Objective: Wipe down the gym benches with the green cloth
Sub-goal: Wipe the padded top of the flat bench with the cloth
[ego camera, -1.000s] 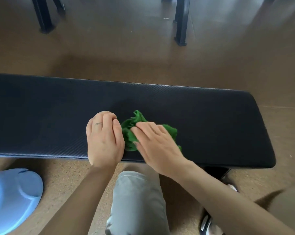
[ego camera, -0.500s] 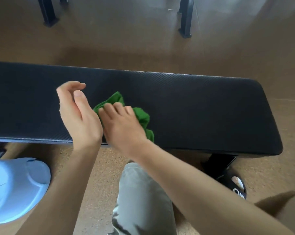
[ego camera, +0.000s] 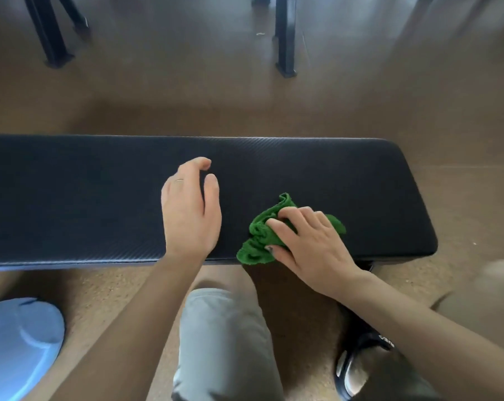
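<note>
We cannot see the left end of the black bench (ego camera: 71, 198); the picture's edge cuts it off, and its legs are hidden beneath the pad. Part of the green cloth (ego camera: 259, 235) lies under our right hand (ego camera: 311, 241), so its full shape escapes us. A light blue object (ego camera: 16, 342) at the lower left is cropped too, and we cannot tell what it is.

The bench pad has a fine woven texture and runs across the view. It stands on a brown, speckled floor (ego camera: 462, 198). Beyond it, dark metal legs (ego camera: 285, 36) of other equipment rise out of sight.

Our right hand presses the bunched cloth onto the pad near its right end and near edge, fingers curled over it and gripping the folds. Our left hand (ego camera: 190, 209) hangs beside it, apart from the cloth, fingers loosely spread and holding nothing. A grey-trousered knee (ego camera: 224, 337) and a dark shoe (ego camera: 357, 363) sit below.
</note>
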Available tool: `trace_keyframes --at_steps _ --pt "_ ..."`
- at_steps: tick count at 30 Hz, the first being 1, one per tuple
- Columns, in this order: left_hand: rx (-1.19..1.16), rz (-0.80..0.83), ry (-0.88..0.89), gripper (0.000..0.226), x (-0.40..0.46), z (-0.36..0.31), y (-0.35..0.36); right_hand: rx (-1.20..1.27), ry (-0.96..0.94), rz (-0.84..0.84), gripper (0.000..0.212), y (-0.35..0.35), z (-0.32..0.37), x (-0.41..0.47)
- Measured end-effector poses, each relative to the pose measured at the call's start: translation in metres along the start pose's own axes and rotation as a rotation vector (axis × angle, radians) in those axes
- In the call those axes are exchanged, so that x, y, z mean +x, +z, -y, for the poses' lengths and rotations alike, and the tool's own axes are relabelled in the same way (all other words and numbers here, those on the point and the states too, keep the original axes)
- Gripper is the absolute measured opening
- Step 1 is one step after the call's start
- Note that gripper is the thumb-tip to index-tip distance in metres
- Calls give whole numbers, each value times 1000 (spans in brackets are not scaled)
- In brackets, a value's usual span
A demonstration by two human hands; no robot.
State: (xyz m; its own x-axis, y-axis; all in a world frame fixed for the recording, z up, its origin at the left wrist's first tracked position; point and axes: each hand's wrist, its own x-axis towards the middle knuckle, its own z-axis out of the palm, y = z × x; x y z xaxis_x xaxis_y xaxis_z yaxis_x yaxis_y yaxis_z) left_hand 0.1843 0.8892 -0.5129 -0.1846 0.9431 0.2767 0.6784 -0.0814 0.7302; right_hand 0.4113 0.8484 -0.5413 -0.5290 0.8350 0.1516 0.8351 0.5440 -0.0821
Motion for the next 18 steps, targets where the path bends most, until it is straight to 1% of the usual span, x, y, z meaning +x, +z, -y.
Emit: trace_keyframes --at_steps 2,4,7,9,11,13,15,17,18 --pt "-5 6 25 37 3 -10 6 5 -58 -12 40 4 18 23" --pt "-18 -19 10 35 10 -17 11 45 -89 -21 40 13 31 56" --pt "-30 -44 3 34 24 -21 12 92 -43 -43 49 22 41 105" --pt "-17 -39 28 34 32 -24 15 98 -47 -50 51 26 31 120" --pt "10 -32 59 35 40 -30 18 89 -48 -109 43 27 3 122" --pt "41 -26 71 37 48 -39 24 33 58 -142 37 21 -43 113" --pt "71 2 69 37 56 -55 36 7 302 -122 34 14 -91 89" --pt "115 64 78 35 58 -78 52 6 519 -117 34 2 -110 53" --pt "140 107 79 34 56 -91 59 11 568 -109 34 0 -107 39"
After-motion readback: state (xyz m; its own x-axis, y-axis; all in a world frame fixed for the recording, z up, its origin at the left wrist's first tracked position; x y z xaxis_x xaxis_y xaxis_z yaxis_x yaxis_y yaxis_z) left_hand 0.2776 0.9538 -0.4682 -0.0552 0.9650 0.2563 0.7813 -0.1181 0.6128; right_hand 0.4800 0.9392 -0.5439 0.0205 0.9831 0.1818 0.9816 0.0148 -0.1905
